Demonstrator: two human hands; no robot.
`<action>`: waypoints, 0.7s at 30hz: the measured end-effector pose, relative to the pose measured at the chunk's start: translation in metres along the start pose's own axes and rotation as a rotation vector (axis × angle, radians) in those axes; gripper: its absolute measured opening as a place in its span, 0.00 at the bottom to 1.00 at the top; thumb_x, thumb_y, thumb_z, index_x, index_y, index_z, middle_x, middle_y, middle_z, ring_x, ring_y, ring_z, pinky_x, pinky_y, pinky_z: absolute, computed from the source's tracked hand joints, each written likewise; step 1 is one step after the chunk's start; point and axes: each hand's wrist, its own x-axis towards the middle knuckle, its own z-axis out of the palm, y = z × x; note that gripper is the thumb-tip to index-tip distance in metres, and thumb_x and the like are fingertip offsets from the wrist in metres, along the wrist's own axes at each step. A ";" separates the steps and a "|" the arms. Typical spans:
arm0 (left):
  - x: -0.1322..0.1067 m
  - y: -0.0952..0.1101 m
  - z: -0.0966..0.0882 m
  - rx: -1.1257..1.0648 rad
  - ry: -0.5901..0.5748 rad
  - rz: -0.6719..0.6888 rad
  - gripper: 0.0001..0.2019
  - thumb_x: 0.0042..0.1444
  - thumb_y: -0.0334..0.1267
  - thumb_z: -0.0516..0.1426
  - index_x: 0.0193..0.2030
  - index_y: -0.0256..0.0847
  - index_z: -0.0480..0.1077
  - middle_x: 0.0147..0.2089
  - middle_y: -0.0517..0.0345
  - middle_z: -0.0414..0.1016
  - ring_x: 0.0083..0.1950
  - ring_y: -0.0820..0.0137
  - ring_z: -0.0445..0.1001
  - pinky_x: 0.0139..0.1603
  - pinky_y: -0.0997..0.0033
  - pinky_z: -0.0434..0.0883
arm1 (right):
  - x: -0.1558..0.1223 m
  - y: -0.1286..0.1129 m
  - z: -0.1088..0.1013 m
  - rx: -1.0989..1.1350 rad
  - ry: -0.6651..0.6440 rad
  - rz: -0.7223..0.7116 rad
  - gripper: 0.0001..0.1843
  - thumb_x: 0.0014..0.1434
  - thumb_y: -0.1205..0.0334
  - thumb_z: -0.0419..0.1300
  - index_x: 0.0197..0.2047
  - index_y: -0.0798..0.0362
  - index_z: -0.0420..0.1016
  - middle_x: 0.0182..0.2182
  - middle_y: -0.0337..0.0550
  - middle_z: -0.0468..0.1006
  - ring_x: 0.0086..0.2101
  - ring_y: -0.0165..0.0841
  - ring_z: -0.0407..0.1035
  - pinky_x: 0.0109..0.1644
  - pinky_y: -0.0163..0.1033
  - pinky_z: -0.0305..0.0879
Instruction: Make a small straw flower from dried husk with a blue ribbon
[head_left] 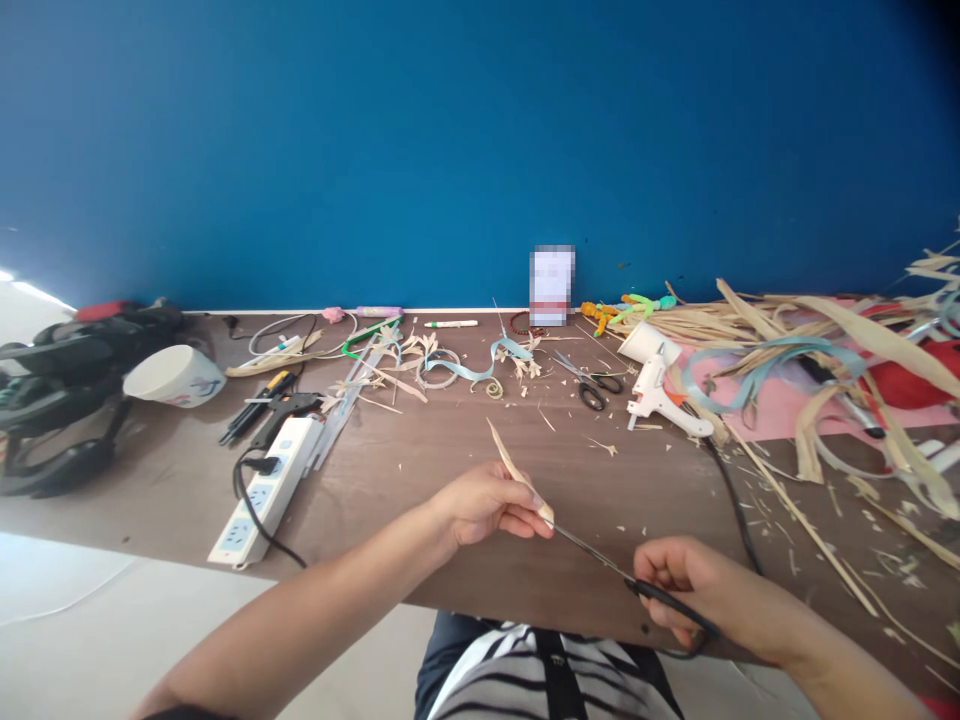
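Note:
Near the front of the table, my left hand (499, 503) pinches a narrow pale strip of dried husk (507, 460) between thumb and fingers. One pointed end of the strip sticks up past the knuckles. My right hand (679, 580) is closed round the black handles of a pair of scissors (600, 556). Their slim metal blades reach left, and the tips meet the lower end of the strip at my left fingertips. Whether the blades are parted there is too small to tell.
A white power strip (259, 500) and a black glue gun (283, 415) lie left. Beyond my hands are another pair of scissors (592, 385) and a blue ribbon (469, 370). A white glue gun (660, 395) stands right, before heaped husk strips (757, 320). A white cup (174, 378) lies far left.

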 end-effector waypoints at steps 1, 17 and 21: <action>0.000 0.000 0.000 0.001 -0.001 0.002 0.02 0.36 0.29 0.58 0.19 0.32 0.70 0.23 0.53 0.76 0.27 0.70 0.75 0.23 0.80 0.69 | 0.000 0.000 0.000 -0.004 0.004 0.002 0.09 0.43 0.64 0.58 0.23 0.54 0.58 0.14 0.28 0.60 0.15 0.19 0.51 0.18 0.26 0.45; -0.003 0.002 0.001 0.013 -0.018 -0.004 0.04 0.36 0.29 0.59 0.19 0.32 0.68 0.22 0.53 0.75 0.26 0.70 0.75 0.24 0.79 0.68 | 0.000 -0.005 -0.002 -0.033 0.003 -0.003 0.08 0.44 0.65 0.58 0.22 0.55 0.60 0.13 0.29 0.61 0.15 0.19 0.52 0.18 0.26 0.47; -0.003 0.002 0.002 0.015 -0.015 -0.005 0.03 0.36 0.29 0.59 0.19 0.32 0.68 0.22 0.53 0.75 0.26 0.70 0.75 0.23 0.79 0.68 | -0.001 -0.006 -0.002 -0.068 0.008 -0.010 0.09 0.43 0.64 0.59 0.23 0.55 0.60 0.15 0.31 0.64 0.16 0.19 0.53 0.19 0.26 0.47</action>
